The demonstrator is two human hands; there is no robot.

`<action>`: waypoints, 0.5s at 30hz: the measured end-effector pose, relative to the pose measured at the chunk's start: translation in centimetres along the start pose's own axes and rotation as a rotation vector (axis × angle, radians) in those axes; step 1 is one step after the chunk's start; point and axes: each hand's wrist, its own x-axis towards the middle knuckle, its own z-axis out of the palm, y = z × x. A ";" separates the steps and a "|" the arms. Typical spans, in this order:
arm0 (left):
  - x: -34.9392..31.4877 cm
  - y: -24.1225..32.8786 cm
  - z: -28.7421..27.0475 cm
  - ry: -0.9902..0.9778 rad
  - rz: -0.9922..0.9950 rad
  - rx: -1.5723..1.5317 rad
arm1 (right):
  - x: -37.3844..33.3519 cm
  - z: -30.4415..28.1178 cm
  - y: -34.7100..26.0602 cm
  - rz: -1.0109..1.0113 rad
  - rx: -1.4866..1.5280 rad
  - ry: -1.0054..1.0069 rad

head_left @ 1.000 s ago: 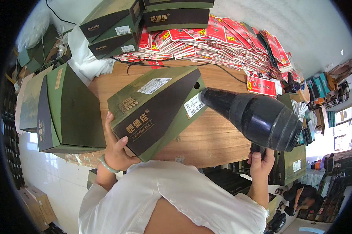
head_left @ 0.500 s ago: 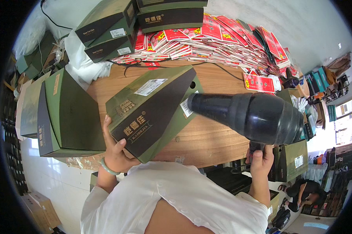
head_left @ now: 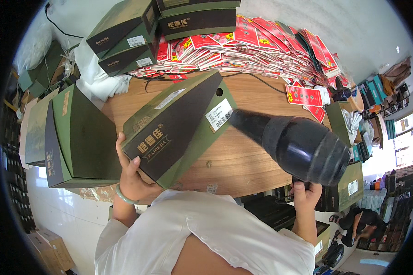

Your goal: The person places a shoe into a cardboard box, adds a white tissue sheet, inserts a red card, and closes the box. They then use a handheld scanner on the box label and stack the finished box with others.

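My left hand grips the near left corner of a green and dark brown shoe box, tilted above the wooden table. On the box's near side, close to a round hole, is a white barcode label; another label lies on its upper face. In my right hand is the handle of a black hair dryer. The dryer's nozzle points left at the box's right end, close beside the barcode label. Whether nozzle and box touch, I cannot tell.
Another large green box stands at the left of the wooden table. Stacked shoe boxes and a long pile of red printed cards line the back. A black cable runs behind. Far right, a person bends down.
The shoe box has turned so that its near side shows more, uncovering the whole barcode label. The hair dryer has tilted, its body dropping lower and its nozzle shifting slightly right.
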 end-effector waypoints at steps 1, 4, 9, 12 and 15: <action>0.0 0.0 0.0 0.000 0.008 0.008 | -0.1 0.0 0.2 -0.003 -0.017 0.005; -0.1 -0.1 0.1 0.001 0.019 0.025 | 1.1 0.4 -2.9 0.128 0.209 -0.084; -0.4 -0.3 0.0 -0.007 0.004 0.010 | 1.5 0.5 -2.9 0.080 0.116 -0.037; -0.2 -0.4 -0.1 -0.006 0.011 0.037 | 1.6 0.6 -2.6 0.055 0.051 0.008; -0.6 -0.7 0.3 -0.008 -0.006 -0.063 | 1.8 0.4 -3.1 0.103 0.141 0.018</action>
